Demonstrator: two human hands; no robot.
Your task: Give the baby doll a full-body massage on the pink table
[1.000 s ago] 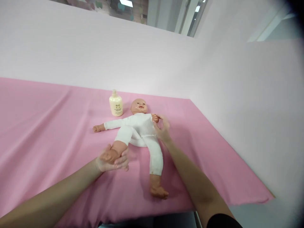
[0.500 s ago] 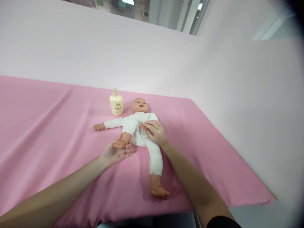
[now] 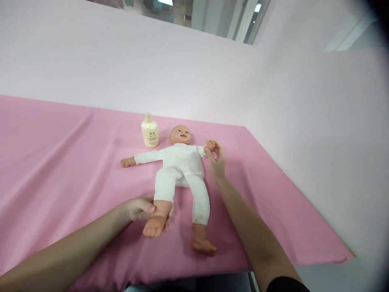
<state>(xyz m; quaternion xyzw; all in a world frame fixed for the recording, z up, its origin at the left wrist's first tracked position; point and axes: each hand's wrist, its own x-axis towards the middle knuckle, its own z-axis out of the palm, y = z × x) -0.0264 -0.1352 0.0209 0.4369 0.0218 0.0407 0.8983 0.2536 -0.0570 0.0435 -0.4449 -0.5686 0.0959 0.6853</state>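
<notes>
Pink cloth (image 3: 60,154) over the table, baby doll (image 3: 181,162) flat on its back between both hands.
White suit, bare feet; left hand (image 3: 140,209) wraps its ankle, right hand (image 3: 217,160) pinches its wrist, arm outstretched; bottle (image 3: 150,130) beyond.

I take this for a staged infant-care training room: a table (image 3: 60,154) draped in pink cloth, plain pale partition walls (image 3: 152,73), a practice baby doll (image 3: 180,162) and a lotion bottle (image 3: 150,132).
</notes>
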